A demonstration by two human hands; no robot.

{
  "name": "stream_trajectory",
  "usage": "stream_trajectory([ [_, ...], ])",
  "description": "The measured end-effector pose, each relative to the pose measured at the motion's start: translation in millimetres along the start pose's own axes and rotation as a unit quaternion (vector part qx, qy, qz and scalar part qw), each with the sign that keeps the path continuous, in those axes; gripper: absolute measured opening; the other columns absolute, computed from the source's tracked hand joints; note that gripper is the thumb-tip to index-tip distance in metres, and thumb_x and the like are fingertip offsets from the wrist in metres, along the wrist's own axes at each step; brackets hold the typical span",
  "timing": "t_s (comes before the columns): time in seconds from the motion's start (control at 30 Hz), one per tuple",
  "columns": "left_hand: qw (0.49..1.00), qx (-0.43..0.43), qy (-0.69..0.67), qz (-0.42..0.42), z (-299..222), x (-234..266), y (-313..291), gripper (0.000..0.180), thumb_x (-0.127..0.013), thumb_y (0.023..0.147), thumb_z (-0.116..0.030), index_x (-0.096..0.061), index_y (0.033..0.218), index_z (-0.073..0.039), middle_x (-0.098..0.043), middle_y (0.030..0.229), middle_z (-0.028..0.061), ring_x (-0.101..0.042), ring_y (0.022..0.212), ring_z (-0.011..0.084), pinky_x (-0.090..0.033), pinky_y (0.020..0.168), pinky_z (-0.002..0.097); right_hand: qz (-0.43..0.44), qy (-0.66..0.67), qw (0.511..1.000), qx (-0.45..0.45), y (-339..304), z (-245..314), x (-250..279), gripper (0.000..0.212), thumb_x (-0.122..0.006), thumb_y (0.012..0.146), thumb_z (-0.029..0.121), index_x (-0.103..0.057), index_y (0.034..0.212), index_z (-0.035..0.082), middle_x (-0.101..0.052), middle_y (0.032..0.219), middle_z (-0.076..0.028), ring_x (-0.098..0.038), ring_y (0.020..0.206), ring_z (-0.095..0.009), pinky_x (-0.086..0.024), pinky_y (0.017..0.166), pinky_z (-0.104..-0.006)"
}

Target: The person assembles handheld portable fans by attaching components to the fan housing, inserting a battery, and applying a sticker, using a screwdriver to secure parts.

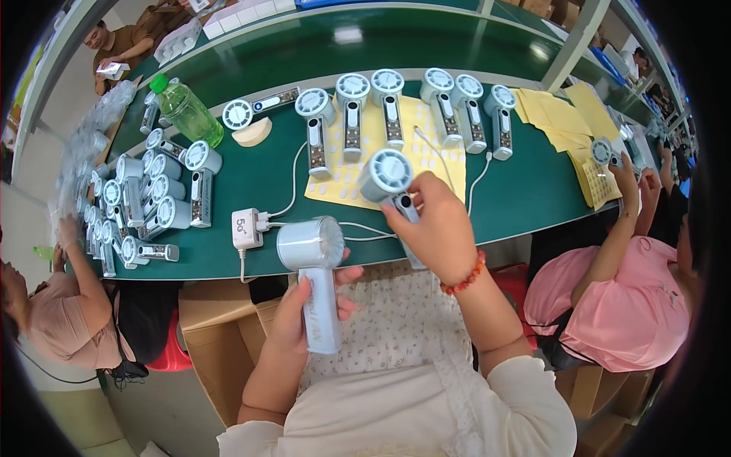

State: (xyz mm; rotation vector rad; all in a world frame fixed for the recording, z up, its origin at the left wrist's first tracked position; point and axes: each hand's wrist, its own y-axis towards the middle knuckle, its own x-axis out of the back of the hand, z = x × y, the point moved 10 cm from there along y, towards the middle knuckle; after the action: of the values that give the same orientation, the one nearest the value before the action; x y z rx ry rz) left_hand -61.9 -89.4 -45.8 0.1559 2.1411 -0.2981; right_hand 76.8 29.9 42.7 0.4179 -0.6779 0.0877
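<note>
My left hand (290, 312) grips a light blue handheld fan (322, 316) by its handle, upright in front of my body, its round head at the top. A second light blue handheld fan (387, 175) is in my right hand (439, 228), its round grille tilted up over the table edge. Several more fans (352, 114) lie in a row on and beside a yellow sheet (335, 183) with small white oval stickers. One further fan (237, 114) lies on its side at the back left. A white charging cable (295, 179) runs past the sheet.
A white power adapter (247, 228) sits near the table's front edge. To the left are a pile of fans (152, 190) and a green-capped bottle (183, 110). Yellow papers (560, 122) lie at the right. People sit at both sides; an open cardboard box (221, 327) stands below.
</note>
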Motion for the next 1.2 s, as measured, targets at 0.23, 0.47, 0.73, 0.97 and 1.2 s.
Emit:
stream_trajectory([
  [0.23,0.979,-0.110,0.143,-0.091,-22.0,-2.6,0.5,0.059,-0.054,0.087,-0.017,-0.020,0.133,-0.003,-0.041,0.126,0.0143,-0.050,0.104,0.0223,-0.042,0.091,0.0375,0.021,-0.123,0.992,0.029,8.9,3.8,-28.3,0.033,-0.068,0.071,0.021,-0.046,0.084,0.001,-0.055,0.078,-0.015,-0.058,0.070,-0.030,-0.048,0.057,-0.0368],
  [0.47,0.919,-0.200,0.312,-0.134,-40.2,-7.4,3.7,0.064,-0.058,0.081,-0.002,-0.020,0.132,0.000,-0.038,0.125,0.0126,-0.043,0.113,0.0182,-0.039,0.095,0.0347,-0.044,-0.077,0.991,0.103,6.5,21.9,1.8,0.036,-0.068,0.073,0.018,-0.050,0.098,-0.001,-0.051,0.094,-0.016,-0.051,0.086,-0.032,-0.045,0.070,-0.0367],
  [0.73,0.736,-0.211,0.578,-0.282,-75.2,11.4,19.3,0.075,-0.063,0.080,-0.009,-0.017,0.138,0.001,-0.041,0.110,0.0148,-0.054,0.087,0.0182,-0.049,0.076,0.0284,0.035,-0.046,0.985,0.160,21.4,28.9,-9.9,0.042,-0.068,0.071,0.013,-0.053,0.109,0.002,-0.051,0.108,-0.014,-0.048,0.094,-0.031,-0.042,0.083,-0.0365],
  [0.97,0.634,-0.175,0.712,-0.246,-79.8,-0.2,35.4,0.076,-0.064,0.078,-0.021,-0.022,0.134,0.007,-0.051,0.092,0.0173,-0.054,0.082,0.0290,-0.044,0.075,0.0342,0.126,0.031,0.980,0.149,38.6,7.8,-35.0,0.044,-0.065,0.076,0.016,-0.053,0.117,0.008,-0.050,0.122,-0.013,-0.048,0.098,-0.031,-0.040,0.088,-0.0369],
  [1.2,0.561,-0.293,0.735,-0.241,-110.0,-34.2,33.1,0.062,-0.068,0.075,-0.016,-0.038,0.128,-0.003,-0.043,0.103,0.0165,-0.043,0.100,0.0315,-0.037,0.089,0.0380,0.135,0.014,0.970,0.204,56.6,11.2,-32.0,0.037,-0.062,0.075,0.002,-0.059,0.111,0.011,-0.049,0.125,-0.011,-0.050,0.105,-0.026,-0.043,0.084,-0.0311],
])
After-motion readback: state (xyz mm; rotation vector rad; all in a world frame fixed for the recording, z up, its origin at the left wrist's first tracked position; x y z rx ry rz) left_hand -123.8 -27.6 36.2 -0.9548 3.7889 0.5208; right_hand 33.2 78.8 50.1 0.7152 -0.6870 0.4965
